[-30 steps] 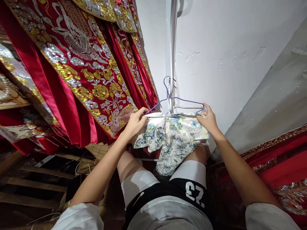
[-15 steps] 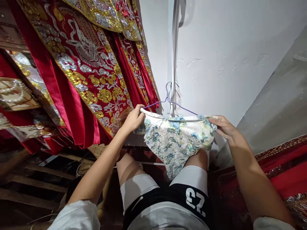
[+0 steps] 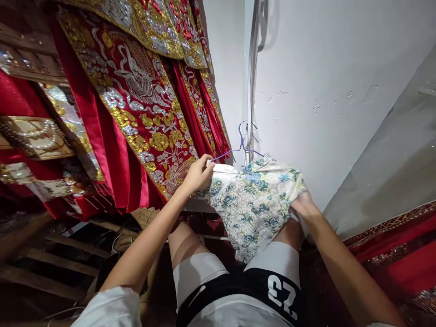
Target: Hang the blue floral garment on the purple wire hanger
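A white short-sleeved top with a blue and green floral print (image 3: 252, 206) hangs from a thin purple hanger (image 3: 242, 144), its hem coming down between my knees. My left hand (image 3: 199, 175) is closed on the top's left shoulder, thumb and fingers pinching the fabric at the hanger's left arm. At the right sleeve's opening is my right hand (image 3: 304, 204); it is blurred and its fingers are hidden by the sleeve. The right shoulder of the top now covers the hanger's right end.
A red garment with gold and silver embroidery (image 3: 146, 100) hangs at the left. Beaded pieces (image 3: 37, 136) sit farther left. A narrow metal upright (image 3: 250, 81) runs along the white wall (image 3: 327, 68). Red fabric (image 3: 405, 254) lies low on the right.
My right hand has moved down and inward from the top's upper right corner to the sleeve. The right shoulder and sleeve now spread over the hanger. My left hand keeps its grip.
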`<state>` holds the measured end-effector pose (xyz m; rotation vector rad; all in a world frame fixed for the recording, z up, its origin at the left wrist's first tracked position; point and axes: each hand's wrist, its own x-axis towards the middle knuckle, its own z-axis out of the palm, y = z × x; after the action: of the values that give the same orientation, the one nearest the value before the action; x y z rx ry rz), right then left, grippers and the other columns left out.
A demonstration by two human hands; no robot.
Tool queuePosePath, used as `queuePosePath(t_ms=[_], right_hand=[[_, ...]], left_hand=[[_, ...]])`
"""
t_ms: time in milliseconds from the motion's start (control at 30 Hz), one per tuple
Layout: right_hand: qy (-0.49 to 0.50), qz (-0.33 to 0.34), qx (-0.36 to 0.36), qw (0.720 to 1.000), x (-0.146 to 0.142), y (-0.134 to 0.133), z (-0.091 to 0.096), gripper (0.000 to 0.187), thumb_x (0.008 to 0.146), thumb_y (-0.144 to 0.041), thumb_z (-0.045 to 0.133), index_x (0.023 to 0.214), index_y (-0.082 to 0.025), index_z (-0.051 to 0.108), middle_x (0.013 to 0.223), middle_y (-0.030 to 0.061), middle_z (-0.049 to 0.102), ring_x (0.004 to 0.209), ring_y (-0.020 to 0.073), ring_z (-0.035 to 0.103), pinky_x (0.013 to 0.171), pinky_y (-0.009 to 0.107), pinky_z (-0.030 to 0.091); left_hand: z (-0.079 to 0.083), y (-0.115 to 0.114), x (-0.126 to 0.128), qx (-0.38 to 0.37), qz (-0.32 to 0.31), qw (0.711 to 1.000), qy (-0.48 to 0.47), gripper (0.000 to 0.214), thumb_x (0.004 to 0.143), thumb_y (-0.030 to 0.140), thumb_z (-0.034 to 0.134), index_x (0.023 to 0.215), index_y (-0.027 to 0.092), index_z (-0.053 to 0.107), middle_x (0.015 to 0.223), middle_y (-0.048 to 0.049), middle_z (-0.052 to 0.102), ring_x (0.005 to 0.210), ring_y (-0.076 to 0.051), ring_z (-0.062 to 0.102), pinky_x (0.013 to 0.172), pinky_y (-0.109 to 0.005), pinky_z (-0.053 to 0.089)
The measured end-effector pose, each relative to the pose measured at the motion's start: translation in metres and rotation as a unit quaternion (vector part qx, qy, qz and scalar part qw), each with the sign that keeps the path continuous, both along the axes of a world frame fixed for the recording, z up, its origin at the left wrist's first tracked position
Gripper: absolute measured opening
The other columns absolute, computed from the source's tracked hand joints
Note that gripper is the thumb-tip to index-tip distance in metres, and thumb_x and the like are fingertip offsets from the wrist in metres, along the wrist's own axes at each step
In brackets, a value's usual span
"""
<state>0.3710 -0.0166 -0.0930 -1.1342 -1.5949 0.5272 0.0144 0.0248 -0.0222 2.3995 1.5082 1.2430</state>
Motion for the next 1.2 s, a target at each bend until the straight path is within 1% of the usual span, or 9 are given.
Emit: queuePosePath(t_ms=[233,433,567,667,767,867,933,1067,1200], right_hand=[[0.349,0.079,-0.019,0.934,0.003,0.014,0.058,0.046,0.079,-0.069,0.07,0.076,-0.023,0.066,0.079,0.005,0.076,0.089,0.0299,0.076,0.083,0.042,0.062],[0.201,0.223,-0.049,0.952,-0.036,-0.044,0.087,0.049,0.09,-0.071,0.06,0.1,-0.023,0.066,0.089,0.0038,0.073,0.085,0.0236,0.073,0.074,0.035,0.06],[0.076,0.395,-0.017,0.915,-0.04,-0.06,0.086,0.06,0.092,-0.077,0.048,0.09,-0.021,0.072,0.078,0.0065,0.071,0.086,0.0254,0.071,0.081,0.04,0.057],[0.077,0.291,0.082,0.95,-0.042,-0.041,0.073,0.052,0.1,-0.062,0.047,0.078,-0.022,0.071,0.067,0.0051,0.067,0.079,0.024,0.068,0.083,0.042,0.056],[-0.062,0.132,0.126,0.981,-0.059,-0.02,0.047,0.026,0.092,-0.04,0.065,0.11,-0.022,0.072,0.102,0.0091,0.074,0.098,0.0265,0.068,0.096,0.048,0.054],[-0.215,0.145,0.167,0.951,-0.091,-0.009,0.018,0.072,0.081,-0.034,0.073,0.148,-0.019,0.049,0.149,0.0174,0.053,0.141,0.0349,0.046,0.117,0.057,0.039],[-0.254,0.16,0.189,0.935,-0.109,-0.005,0.005,0.071,0.081,-0.033,0.072,0.147,-0.021,0.049,0.15,0.0161,0.052,0.144,0.0349,0.042,0.119,0.056,0.037],[-0.224,0.108,0.219,0.944,-0.109,-0.005,0.003,0.068,0.074,-0.048,0.077,0.135,-0.026,0.055,0.134,0.013,0.059,0.134,0.0361,0.05,0.115,0.051,0.043],[-0.168,-0.006,0.29,0.942,-0.06,-0.01,0.017,0.091,0.058,-0.055,0.084,0.137,-0.025,0.05,0.125,0.0157,0.056,0.122,0.04,0.055,0.108,0.053,0.047]], left_hand=[[0.019,0.023,0.039,-0.004,-0.091,0.996,-0.015,0.03,0.092,0.036,0.056,0.115,0.017,0.064,0.096,-0.0057,0.071,0.083,-0.02,0.063,0.078,-0.032,0.047],[0.041,0.027,0.054,0.029,-0.138,0.982,-0.125,0.019,0.092,0.032,0.059,0.1,0.017,0.067,0.094,-0.0056,0.07,0.083,-0.018,0.062,0.08,-0.032,0.049],[0.035,0.009,0.032,0.009,-0.192,0.966,-0.171,0.022,0.091,0.04,0.067,0.091,0.018,0.068,0.091,-0.0055,0.069,0.085,-0.019,0.063,0.084,-0.035,0.052],[0.03,-0.01,0.022,0.002,-0.243,0.956,-0.166,0.023,0.089,0.041,0.072,0.096,0.019,0.07,0.112,-0.0091,0.069,0.107,-0.023,0.064,0.102,-0.043,0.048],[0.027,-0.031,0.029,-0.045,-0.314,0.937,-0.144,0.024,0.091,0.043,0.07,0.096,0.02,0.073,0.124,-0.0117,0.066,0.119,-0.027,0.061,0.109,-0.048,0.045],[0.029,-0.056,0.051,-0.103,-0.402,0.904,-0.105,0.025,0.093,0.043,0.067,0.104,0.021,0.074,0.133,-0.0125,0.063,0.126,-0.029,0.06,0.111,-0.051,0.045],[0.032,-0.072,0.067,-0.108,-0.436,0.889,-0.087,0.029,0.094,0.047,0.065,0.106,0.023,0.075,0.137,-0.0124,0.063,0.134,-0.032,0.055,0.115,-0.055,0.041],[0.043,-0.093,0.082,-0.136,-0.398,0.902,-0.091,0.038,0.093,0.058,0.061,0.102,0.026,0.078,0.144,-0.0114,0.061,0.14,-0.035,0.052,0.116,-0.057,0.041],[0.038,-0.077,0.059,-0.118,-0.334,0.922,-0.159,0.063,0.074,0.064,0.08,0.123,0.025,0.072,0.145,-0.0143,0.06,0.135,-0.037,0.057,0.108,-0.052,0.052]])
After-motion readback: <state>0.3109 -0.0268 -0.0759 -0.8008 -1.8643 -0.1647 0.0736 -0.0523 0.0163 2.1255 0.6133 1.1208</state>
